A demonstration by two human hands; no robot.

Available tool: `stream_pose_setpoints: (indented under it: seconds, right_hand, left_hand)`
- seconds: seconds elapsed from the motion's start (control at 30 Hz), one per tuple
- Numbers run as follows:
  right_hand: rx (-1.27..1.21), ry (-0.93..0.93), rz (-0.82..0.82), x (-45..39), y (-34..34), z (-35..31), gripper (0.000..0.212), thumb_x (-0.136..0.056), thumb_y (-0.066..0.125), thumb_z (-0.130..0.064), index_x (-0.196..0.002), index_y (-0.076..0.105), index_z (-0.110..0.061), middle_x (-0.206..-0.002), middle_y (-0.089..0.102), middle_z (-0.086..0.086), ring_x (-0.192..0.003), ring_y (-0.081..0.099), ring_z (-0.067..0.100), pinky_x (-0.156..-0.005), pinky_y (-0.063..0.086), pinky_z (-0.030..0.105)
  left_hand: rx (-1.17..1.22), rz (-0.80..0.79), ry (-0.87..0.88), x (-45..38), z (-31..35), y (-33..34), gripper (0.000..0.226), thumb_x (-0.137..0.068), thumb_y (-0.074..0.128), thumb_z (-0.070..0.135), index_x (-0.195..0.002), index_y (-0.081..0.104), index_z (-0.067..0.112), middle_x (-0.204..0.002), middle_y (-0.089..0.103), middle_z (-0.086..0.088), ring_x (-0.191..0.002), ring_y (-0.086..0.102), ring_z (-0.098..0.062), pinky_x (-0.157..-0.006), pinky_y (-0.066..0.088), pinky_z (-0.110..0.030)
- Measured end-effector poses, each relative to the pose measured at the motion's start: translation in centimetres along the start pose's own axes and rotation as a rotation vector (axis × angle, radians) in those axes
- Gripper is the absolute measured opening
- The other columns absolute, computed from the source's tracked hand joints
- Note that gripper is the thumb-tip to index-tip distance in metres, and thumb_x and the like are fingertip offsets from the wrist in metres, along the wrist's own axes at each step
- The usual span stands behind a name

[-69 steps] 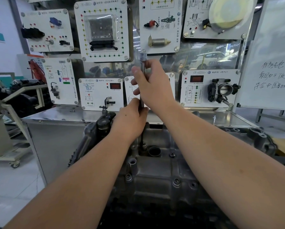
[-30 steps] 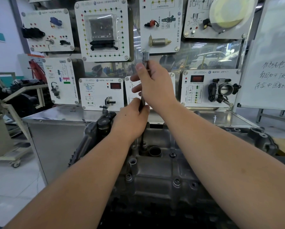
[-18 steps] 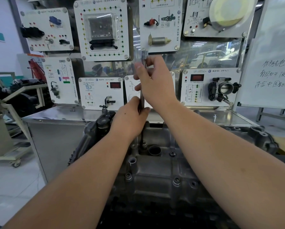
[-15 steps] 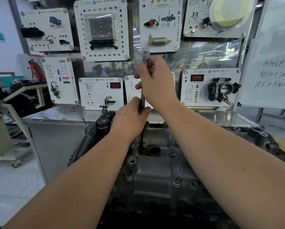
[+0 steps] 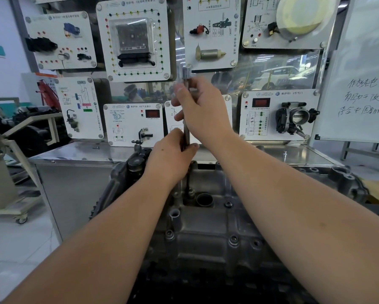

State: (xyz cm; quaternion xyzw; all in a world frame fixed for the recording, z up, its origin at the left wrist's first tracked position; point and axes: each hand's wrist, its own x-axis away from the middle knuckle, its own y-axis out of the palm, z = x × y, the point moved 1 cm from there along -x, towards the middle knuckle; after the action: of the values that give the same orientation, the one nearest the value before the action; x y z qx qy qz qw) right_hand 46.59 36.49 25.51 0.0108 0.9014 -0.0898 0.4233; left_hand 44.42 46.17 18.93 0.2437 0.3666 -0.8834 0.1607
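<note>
A long steel socket extension bar (image 5: pixel 186 130) stands upright over the far end of a grey cast engine housing (image 5: pixel 208 229). Its thicker square-drive head shows above my fingers. My right hand (image 5: pixel 202 110) grips the upper part of the bar, thumb near the head. My left hand (image 5: pixel 169 159) holds the lower part of the bar, fingers curled round it. The bar's lower end goes down to a bolt beside a round bore (image 5: pixel 204 199); the very tip is partly hidden.
Behind the housing stands a steel cabinet (image 5: pixel 78 172) carrying white training panels (image 5: pixel 135 38) with car parts, among them a throttle body (image 5: pixel 296 119). A whiteboard (image 5: pixel 366 69) leans at right. A wheeled stand (image 5: pixel 6 194) is at left.
My right hand has shifted slightly on the bar's upper part, its fingers regripping near the head. The bar stays upright and my left hand stays low on it.
</note>
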Motion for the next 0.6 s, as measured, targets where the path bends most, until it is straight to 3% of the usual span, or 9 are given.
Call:
stream_pose_setpoints:
  seconds: [0.07, 0.17, 0.33, 0.43, 0.6]
  right_hand:
    - [0.016, -0.013, 0.014, 0.05, 0.07, 0.14, 0.014, -0.101, 0.061, -0.035, -0.103, 0.056, -0.022, -0.085, 0.074, -0.001, -0.056, 0.068, 0.005, -0.06, 0.053, 0.024]
    - [0.066, -0.045, 0.022, 0.02, 0.17, 0.23, 0.023, -0.103, 0.058, -0.033, -0.101, 0.059, -0.009, -0.086, 0.073, 0.003, -0.057, 0.069, 0.007, -0.062, 0.057, 0.033]
    - [0.026, 0.02, 0.012, -0.07, 0.02, 0.28, 0.027, -0.107, 0.048, -0.032, -0.1, 0.063, -0.011, -0.084, 0.073, -0.003, -0.057, 0.069, 0.009, -0.052, 0.046, 0.017]
    - [-0.003, 0.051, -0.007, -0.1, -0.06, 0.21, 0.026, -0.108, 0.045, -0.032, -0.099, 0.063, -0.016, -0.085, 0.074, -0.001, -0.056, 0.068, 0.011, -0.052, 0.044, 0.017]
    - [-0.031, 0.064, -0.035, 0.06, -0.07, 0.12, 0.026, -0.106, 0.05, -0.036, -0.103, 0.063, -0.014, -0.08, 0.073, 0.0, -0.055, 0.068, 0.011, -0.047, 0.043, 0.014]
  left_hand:
    - [0.007, -0.001, 0.027, 0.1, 0.07, -0.03, 0.024, -0.097, 0.064, 0.032, -0.096, 0.053, 0.01, -0.08, 0.057, -0.002, -0.077, 0.055, -0.025, -0.07, 0.045, -0.039]
    - [-0.009, 0.006, 0.051, 0.24, 0.16, -0.02, 0.025, -0.098, 0.062, 0.033, -0.099, 0.054, 0.01, -0.083, 0.059, -0.002, -0.08, 0.057, -0.026, -0.072, 0.047, -0.039]
    - [0.038, -0.011, 0.002, 0.31, 0.51, 0.0, 0.027, -0.104, 0.045, 0.036, -0.096, 0.057, 0.013, -0.092, 0.068, -0.009, -0.091, 0.064, -0.036, -0.08, 0.053, -0.044]
    - [0.034, -0.019, -0.001, 0.32, 0.55, -0.06, 0.027, -0.105, 0.044, 0.033, -0.095, 0.056, 0.011, -0.099, 0.07, -0.011, -0.098, 0.065, -0.035, -0.087, 0.054, -0.051]
    - [-0.004, 0.006, 0.002, 0.14, 0.32, -0.04, 0.028, -0.103, 0.053, 0.036, -0.084, 0.048, 0.017, -0.082, 0.061, -0.004, -0.083, 0.061, -0.028, -0.071, 0.049, -0.039]
